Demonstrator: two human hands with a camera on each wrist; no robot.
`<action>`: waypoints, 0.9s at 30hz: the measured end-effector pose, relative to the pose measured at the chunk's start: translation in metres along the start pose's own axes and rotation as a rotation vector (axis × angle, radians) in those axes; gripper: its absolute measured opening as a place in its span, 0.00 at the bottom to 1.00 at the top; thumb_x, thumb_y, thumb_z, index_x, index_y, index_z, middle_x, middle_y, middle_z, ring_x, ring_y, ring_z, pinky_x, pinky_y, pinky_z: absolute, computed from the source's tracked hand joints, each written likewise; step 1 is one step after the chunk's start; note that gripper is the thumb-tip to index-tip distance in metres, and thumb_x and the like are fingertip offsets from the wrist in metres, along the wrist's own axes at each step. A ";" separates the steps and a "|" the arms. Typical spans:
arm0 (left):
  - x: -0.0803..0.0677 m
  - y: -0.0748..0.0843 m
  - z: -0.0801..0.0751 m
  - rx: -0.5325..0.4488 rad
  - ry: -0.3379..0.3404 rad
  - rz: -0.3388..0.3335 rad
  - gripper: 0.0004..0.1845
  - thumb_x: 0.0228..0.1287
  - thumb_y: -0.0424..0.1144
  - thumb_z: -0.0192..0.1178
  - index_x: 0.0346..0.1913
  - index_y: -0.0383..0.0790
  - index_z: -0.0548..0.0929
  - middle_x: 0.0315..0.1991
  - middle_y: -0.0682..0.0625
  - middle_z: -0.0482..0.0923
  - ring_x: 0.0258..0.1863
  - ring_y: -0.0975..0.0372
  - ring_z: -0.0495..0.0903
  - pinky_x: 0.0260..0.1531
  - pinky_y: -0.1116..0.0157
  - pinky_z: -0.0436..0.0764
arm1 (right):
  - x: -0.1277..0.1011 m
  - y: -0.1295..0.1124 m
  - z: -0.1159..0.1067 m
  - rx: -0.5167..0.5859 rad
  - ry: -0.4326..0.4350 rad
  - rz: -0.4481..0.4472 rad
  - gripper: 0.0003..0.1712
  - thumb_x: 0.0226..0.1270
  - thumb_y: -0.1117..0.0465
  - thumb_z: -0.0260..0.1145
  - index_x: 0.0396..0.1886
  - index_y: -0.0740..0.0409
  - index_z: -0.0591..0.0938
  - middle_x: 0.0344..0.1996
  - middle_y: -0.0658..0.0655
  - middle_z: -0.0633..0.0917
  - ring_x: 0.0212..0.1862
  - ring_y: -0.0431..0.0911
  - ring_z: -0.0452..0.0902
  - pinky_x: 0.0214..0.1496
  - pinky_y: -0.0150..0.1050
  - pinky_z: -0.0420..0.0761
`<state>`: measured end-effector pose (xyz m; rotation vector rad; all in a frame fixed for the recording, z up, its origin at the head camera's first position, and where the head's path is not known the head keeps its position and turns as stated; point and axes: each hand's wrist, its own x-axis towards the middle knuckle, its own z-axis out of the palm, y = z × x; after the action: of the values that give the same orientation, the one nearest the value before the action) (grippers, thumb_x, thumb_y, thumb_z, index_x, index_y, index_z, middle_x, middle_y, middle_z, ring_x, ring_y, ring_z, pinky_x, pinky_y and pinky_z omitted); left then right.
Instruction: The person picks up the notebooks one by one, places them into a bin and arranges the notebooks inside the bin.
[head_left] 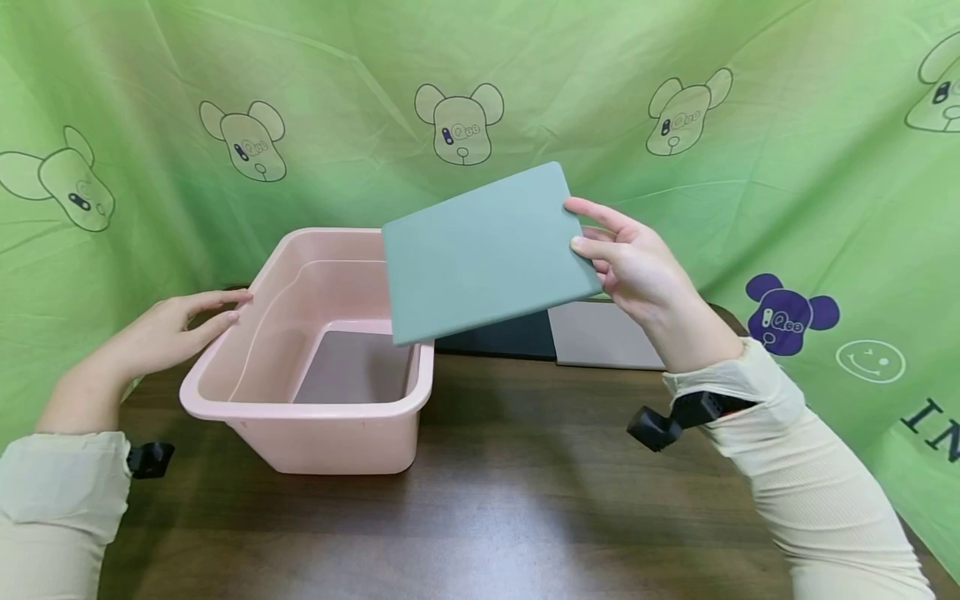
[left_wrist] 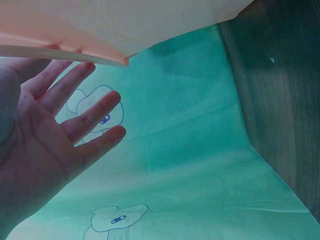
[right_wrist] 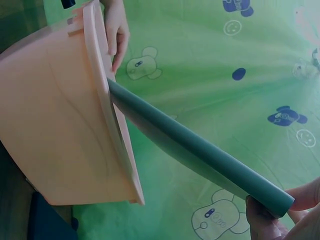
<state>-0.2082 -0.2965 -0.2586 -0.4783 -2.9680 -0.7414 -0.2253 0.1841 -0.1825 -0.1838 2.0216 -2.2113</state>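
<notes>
My right hand [head_left: 637, 258] pinches a green notebook [head_left: 487, 250] by its right end, thumb on the near face. The notebook is tilted, and its left end overlaps the right rim of a pink plastic tub [head_left: 307, 410]. In the right wrist view, the smooth edge of the green notebook [right_wrist: 200, 145] slants from the fingers to the tub's rim. My left hand [head_left: 168, 333] is at the tub's left rim, fingertips touching it, with the fingers extended and spread in the left wrist view. A flat grey notebook-like piece [head_left: 352, 367] lies on the tub's floor.
Behind the tub's right side, a dark flat notebook [head_left: 502, 335] and a light grey one [head_left: 603, 335] lie side by side on the brown wooden table [head_left: 510, 500]. A green curtain [head_left: 345, 50] with printed bear heads hangs around the table's back and sides.
</notes>
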 end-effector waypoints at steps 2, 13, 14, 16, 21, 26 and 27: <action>0.000 0.000 0.000 -0.002 -0.001 -0.001 0.24 0.71 0.47 0.46 0.66 0.42 0.68 0.63 0.32 0.67 0.59 0.38 0.67 0.50 0.39 0.68 | 0.002 0.000 0.001 0.021 -0.009 0.008 0.33 0.66 0.69 0.58 0.69 0.47 0.65 0.47 0.49 0.76 0.34 0.37 0.80 0.36 0.32 0.82; 0.000 -0.001 0.000 -0.005 -0.001 0.002 0.24 0.71 0.47 0.46 0.67 0.42 0.67 0.63 0.32 0.67 0.60 0.37 0.67 0.50 0.39 0.68 | 0.008 0.001 0.010 0.011 -0.028 0.027 0.33 0.66 0.70 0.57 0.69 0.47 0.64 0.48 0.50 0.74 0.34 0.36 0.79 0.35 0.29 0.82; 0.000 -0.001 0.000 -0.007 -0.001 0.001 0.24 0.71 0.47 0.46 0.67 0.42 0.67 0.63 0.32 0.67 0.60 0.37 0.67 0.50 0.39 0.68 | 0.008 0.001 0.011 0.006 -0.027 0.026 0.33 0.66 0.70 0.57 0.69 0.47 0.65 0.48 0.50 0.74 0.32 0.36 0.79 0.33 0.28 0.81; 0.000 -0.001 0.000 -0.010 -0.003 -0.001 0.24 0.71 0.47 0.46 0.67 0.43 0.67 0.63 0.32 0.67 0.60 0.38 0.67 0.51 0.39 0.68 | 0.008 0.001 0.013 -0.013 -0.020 0.019 0.32 0.67 0.70 0.56 0.69 0.48 0.65 0.48 0.50 0.75 0.32 0.35 0.78 0.33 0.28 0.81; 0.000 -0.002 0.001 -0.004 0.007 0.007 0.24 0.71 0.47 0.47 0.66 0.43 0.68 0.63 0.32 0.67 0.59 0.37 0.67 0.50 0.39 0.68 | 0.011 0.001 0.018 -0.028 -0.019 0.009 0.31 0.67 0.70 0.55 0.69 0.49 0.65 0.46 0.50 0.77 0.30 0.35 0.79 0.32 0.27 0.81; 0.001 -0.003 0.001 0.006 0.011 0.011 0.24 0.71 0.46 0.47 0.66 0.42 0.68 0.62 0.32 0.68 0.59 0.37 0.68 0.50 0.39 0.68 | 0.014 0.000 0.023 -0.013 -0.036 0.003 0.31 0.66 0.71 0.56 0.68 0.50 0.66 0.40 0.47 0.81 0.25 0.35 0.76 0.29 0.26 0.78; 0.001 -0.003 0.001 0.006 0.008 0.008 0.24 0.71 0.47 0.47 0.66 0.42 0.68 0.62 0.32 0.68 0.59 0.37 0.68 0.50 0.39 0.68 | 0.015 0.000 0.023 -0.016 -0.036 0.004 0.31 0.66 0.71 0.56 0.68 0.50 0.67 0.40 0.47 0.81 0.25 0.35 0.75 0.28 0.26 0.78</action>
<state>-0.2097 -0.2982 -0.2605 -0.4860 -2.9582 -0.7312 -0.2355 0.1586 -0.1800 -0.2186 2.0193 -2.1744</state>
